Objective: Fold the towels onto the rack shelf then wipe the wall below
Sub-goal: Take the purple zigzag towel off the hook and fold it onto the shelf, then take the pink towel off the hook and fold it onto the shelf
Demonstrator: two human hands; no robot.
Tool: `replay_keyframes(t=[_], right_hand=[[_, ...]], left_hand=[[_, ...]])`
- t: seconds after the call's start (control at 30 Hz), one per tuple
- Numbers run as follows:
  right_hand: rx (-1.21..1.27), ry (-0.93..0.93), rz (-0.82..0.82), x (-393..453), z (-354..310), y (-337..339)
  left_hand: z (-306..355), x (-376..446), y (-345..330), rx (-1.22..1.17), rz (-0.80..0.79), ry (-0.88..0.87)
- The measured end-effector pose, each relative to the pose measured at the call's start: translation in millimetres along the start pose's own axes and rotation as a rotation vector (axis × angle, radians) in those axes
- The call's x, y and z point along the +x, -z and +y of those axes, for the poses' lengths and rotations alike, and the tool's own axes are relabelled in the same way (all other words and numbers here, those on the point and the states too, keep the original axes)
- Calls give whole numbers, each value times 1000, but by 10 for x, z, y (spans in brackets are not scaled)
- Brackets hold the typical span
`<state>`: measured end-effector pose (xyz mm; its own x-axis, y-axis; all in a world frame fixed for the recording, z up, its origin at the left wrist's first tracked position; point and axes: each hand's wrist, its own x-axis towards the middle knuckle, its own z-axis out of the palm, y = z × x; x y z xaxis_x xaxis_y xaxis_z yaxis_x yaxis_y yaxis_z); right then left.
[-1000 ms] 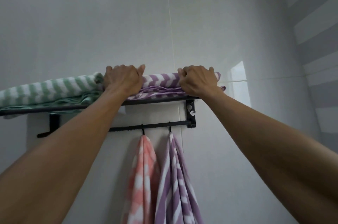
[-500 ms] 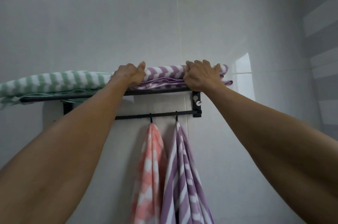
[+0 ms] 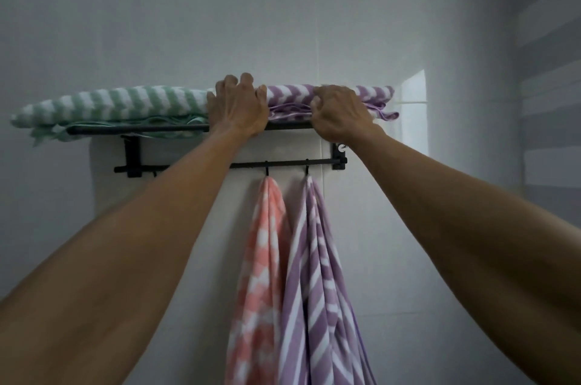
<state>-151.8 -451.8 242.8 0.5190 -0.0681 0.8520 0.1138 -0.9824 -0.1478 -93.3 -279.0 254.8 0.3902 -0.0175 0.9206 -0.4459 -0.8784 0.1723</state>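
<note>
On the tiled wall a black rack carries a folded green towel left and a folded purple towel right. Pink and purple hanging towels drop from its hooks. The left hand presses the folded purple towel's left end; the right hand, fingers curled, grips its front edge.

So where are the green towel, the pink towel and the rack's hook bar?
green striped towel (image 3: 119, 103), head view, middle of its folded top.
pink towel (image 3: 262, 246), head view, mid-length of the hanging cloth.
hook bar (image 3: 283, 163), head view, between the two hooks.
</note>
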Motion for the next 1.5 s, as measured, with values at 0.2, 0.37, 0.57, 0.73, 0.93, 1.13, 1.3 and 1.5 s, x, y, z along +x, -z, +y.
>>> replay_keyframes(t=[0.2, 0.37, 0.57, 0.73, 0.93, 1.13, 1.3, 1.5], right_hand=[[141, -10, -33, -333, -51, 76], [248, 0, -187, -730, 5, -118], [355, -66, -399, -1269, 158, -614], [344, -97, -477, -1359, 251, -1028], [398, -202, -508, -1138, 183, -1556], [422, -327, -466, -805, 60, -2092], [777, -477, -326, -629, 24, -2498], [724, -467, -130, -350, -12, -2653]], left_hand=[[54, -390, 121, -68, -1, 15], [-25, -889, 6, -166, -86, 93], [-242, -1711, -318, -228, -352, 298], [-489, -1979, -560, -270, -467, 431], [-809, -1815, -1055, -329, -471, 455], [-1016, -1487, -1588, -396, -537, 405], [-1098, -1212, -1975, -585, -506, 351], [-1181, -1029, -2239, -764, -416, 307]])
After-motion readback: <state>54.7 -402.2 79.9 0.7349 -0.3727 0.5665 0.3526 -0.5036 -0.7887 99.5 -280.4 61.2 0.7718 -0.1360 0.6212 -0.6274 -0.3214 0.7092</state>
